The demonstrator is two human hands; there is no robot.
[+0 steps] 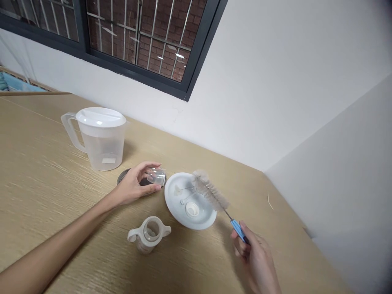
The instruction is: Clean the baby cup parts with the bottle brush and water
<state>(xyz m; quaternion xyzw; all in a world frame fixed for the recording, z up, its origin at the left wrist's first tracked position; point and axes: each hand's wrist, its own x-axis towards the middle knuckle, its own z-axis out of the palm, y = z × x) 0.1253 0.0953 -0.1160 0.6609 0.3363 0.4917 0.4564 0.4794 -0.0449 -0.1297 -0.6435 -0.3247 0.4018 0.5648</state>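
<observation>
Clear cap (156,176) pinched in left hand (134,185) grip; right hand (255,255) grip clamps brush (211,194).

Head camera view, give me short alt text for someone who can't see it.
A person's left hand holds a small clear cap over a wooden table, while the right hand grips a blue-handled bottle brush above a white plate of small parts. A lidded pitcher and a two-handled bottle stand nearby.

Two bare forearms are seen, no sleeves reaching the wrists. The left hand (134,187) and right hand (255,255) are ungloved; dark polish is noted on one right fingernail.
</observation>
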